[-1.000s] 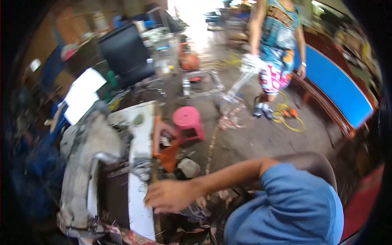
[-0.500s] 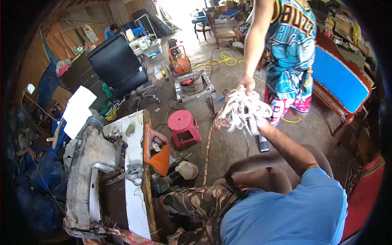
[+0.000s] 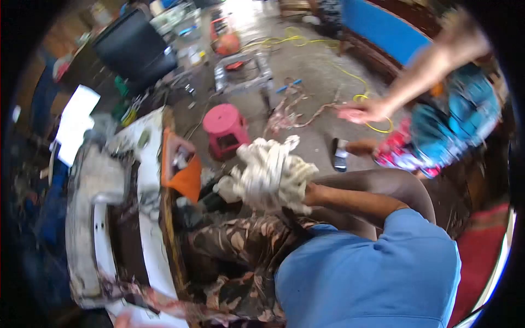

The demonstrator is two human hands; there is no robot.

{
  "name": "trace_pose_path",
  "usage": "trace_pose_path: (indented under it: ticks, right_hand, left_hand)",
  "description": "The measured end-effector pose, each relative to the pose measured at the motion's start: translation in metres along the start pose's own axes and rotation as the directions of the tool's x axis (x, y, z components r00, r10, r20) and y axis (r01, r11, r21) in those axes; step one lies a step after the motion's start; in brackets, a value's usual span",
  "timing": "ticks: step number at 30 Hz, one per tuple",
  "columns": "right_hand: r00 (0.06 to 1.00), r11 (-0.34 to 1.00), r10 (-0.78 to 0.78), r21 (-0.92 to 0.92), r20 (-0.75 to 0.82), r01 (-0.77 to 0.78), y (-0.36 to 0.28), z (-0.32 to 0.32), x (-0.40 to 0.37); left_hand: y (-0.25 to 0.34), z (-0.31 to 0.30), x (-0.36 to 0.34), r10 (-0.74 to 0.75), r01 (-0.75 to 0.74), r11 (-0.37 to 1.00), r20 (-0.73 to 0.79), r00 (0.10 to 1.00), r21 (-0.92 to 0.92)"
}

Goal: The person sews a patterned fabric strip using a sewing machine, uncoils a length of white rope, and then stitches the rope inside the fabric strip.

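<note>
My right hand [image 3: 310, 198] grips a bulky bundle of white rope [image 3: 270, 175] above my lap, and the rope hides most of the fingers. At the bottom left edge, my left hand [image 3: 126, 320] is only partly in view and blurred, close to a reddish patterned fabric strip [image 3: 158, 300]. That strip runs from the worn grey machine [image 3: 98, 180], which looks like a sewing machine, toward my legs. Another person's hand [image 3: 366, 111] holds a thin, pinkish tangled strip [image 3: 287, 117] that trails over the floor.
A white-topped table [image 3: 153, 240] stands at my left, with an orange pouch [image 3: 186, 180] hung on its edge. Ahead are a pink stool [image 3: 224, 126], a metal frame [image 3: 243, 74] and a yellow hose [image 3: 358, 74]. A blue-padded seat [image 3: 383, 27] stands at the upper right.
The white rope bundle has moved from between me and the other person toward my lap, in my right hand. The other person's hand has let go of it and moved right. My view has tilted down.
</note>
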State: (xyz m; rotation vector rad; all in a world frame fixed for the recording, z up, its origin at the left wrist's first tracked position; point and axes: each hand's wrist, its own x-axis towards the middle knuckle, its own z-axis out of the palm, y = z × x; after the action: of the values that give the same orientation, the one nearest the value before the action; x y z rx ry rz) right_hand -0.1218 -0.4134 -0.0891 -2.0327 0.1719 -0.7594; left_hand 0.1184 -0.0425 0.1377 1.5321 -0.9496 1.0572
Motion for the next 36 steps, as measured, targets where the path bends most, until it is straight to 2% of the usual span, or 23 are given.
trace_pose_path:
  ticks: [1,3,4,5,6,7,8,10,11,12,14,15,16,19,20,21,23,25,26,29,32,34,36]
  right_hand:
    - [0.994,0.995,-0.045,-0.088,0.103,0.054,-0.026,0.009,0.022]
    - [0.954,0.981,-0.053,-0.162,0.294,0.104,-0.100,0.022,0.066]
    - [0.923,0.979,-0.022,-0.179,0.384,0.098,-0.121,0.030,0.083]
    - [0.918,0.963,-0.111,-0.188,0.380,0.194,-0.117,0.040,0.089]
    - [0.909,0.939,-0.193,-0.200,0.368,0.280,-0.112,0.045,0.091]
    - [0.883,0.934,-0.063,-0.285,0.466,0.217,-0.116,0.042,0.098]
    - [0.840,0.907,0.069,-0.385,0.538,0.171,-0.122,0.032,0.111]
    - [0.733,0.954,0.299,-0.213,0.611,-0.211,-0.125,0.020,0.136]
    - [0.723,0.974,0.224,-0.183,0.653,-0.137,-0.128,0.017,0.144]
    - [0.708,0.988,0.143,-0.144,0.691,-0.060,-0.129,0.017,0.152]
    - [0.683,0.986,0.150,-0.057,0.715,-0.156,-0.123,0.028,0.153]
    - [0.673,0.981,0.141,-0.011,0.726,-0.194,-0.113,0.035,0.153]
    - [0.663,0.972,0.136,0.032,0.736,-0.234,-0.106,0.039,0.155]
    - [0.639,0.936,0.078,-0.276,0.765,0.217,-0.090,0.058,0.160]
    - [0.640,0.860,0.044,-0.356,0.767,0.367,-0.087,0.063,0.159]
    - [0.629,0.701,-0.038,-0.428,0.777,0.570,-0.085,0.070,0.155]
    - [0.698,0.808,-0.229,-0.267,0.679,0.525,-0.092,0.089,0.148]
    - [0.735,0.862,-0.364,-0.091,0.573,0.498,-0.105,0.100,0.139]
    - [0.742,0.871,-0.416,-0.005,0.526,0.491,-0.116,0.105,0.135]
    - [0.741,0.845,-0.517,0.116,0.429,0.522,-0.132,0.124,0.129]
    - [0.728,0.840,-0.519,0.110,0.447,0.531,-0.132,0.135,0.132]
    - [0.734,0.866,-0.460,0.067,0.499,0.496,-0.130,0.138,0.134]
    - [0.768,0.938,-0.341,0.139,0.542,0.318,-0.122,0.139,0.134]
  left_hand:
    - [0.027,0.030,-0.028,-0.132,0.164,0.979,0.237,0.963,-0.124]
    - [0.057,0.080,-0.080,-0.354,0.564,0.811,0.639,0.683,-0.153]
    - [0.061,0.096,-0.103,-0.412,0.698,0.705,0.727,0.548,-0.127]
    - [0.064,0.106,-0.116,-0.476,0.966,0.186,0.844,0.246,-0.177]
    - [0.042,0.111,-0.146,-0.488,0.960,0.224,0.833,0.261,-0.169]
    - [0.031,0.108,-0.163,-0.548,0.959,-0.136,0.825,0.137,-0.249]
    - [0.030,0.100,-0.166,-0.632,0.906,-0.207,0.758,0.163,-0.368]
    - [-0.002,0.077,-0.197,-0.636,0.720,-0.488,0.766,0.093,-0.493]
    - [-0.005,0.071,-0.195,-0.668,0.663,-0.395,0.694,0.267,-0.636]
    - [-0.018,0.059,-0.210,-0.691,0.564,-0.465,0.678,0.251,-0.683]
    - [-0.014,0.049,-0.190,-0.612,0.376,-0.499,0.625,0.485,-0.781]
    - [-0.012,0.048,-0.184,-0.785,0.337,-0.473,0.563,0.259,-0.814]
    - [-0.013,0.046,-0.184,-0.689,0.274,-0.519,0.587,0.426,-0.809]
    - [-0.007,0.051,-0.192,-0.664,0.124,-0.623,0.606,0.439,-0.772]
    - [-0.007,0.052,-0.195,-0.692,0.013,-0.661,0.617,0.376,-0.750]
    - [-0.008,0.054,-0.198,-0.656,0.041,-0.677,0.628,0.420,-0.735]
    - [-0.005,0.059,-0.194,-0.562,-0.012,-0.757,0.642,0.522,-0.653]
    - [-0.004,0.061,-0.202,-0.752,0.245,-0.510,0.566,0.337,-0.824]
    - [-0.005,0.063,-0.205,-0.791,0.332,-0.388,0.496,0.359,-0.860]
    - [-0.008,0.067,-0.204,-0.653,0.213,-0.489,0.517,0.553,-0.846]
    - [-0.004,0.065,-0.199,-0.750,0.337,-0.423,0.533,0.392,-0.842]
    - [-0.001,0.066,-0.198,-0.768,0.387,-0.378,0.518,0.376,-0.841]
    - [0.001,0.065,-0.206,-0.778,0.445,-0.375,0.537,0.327,-0.813]
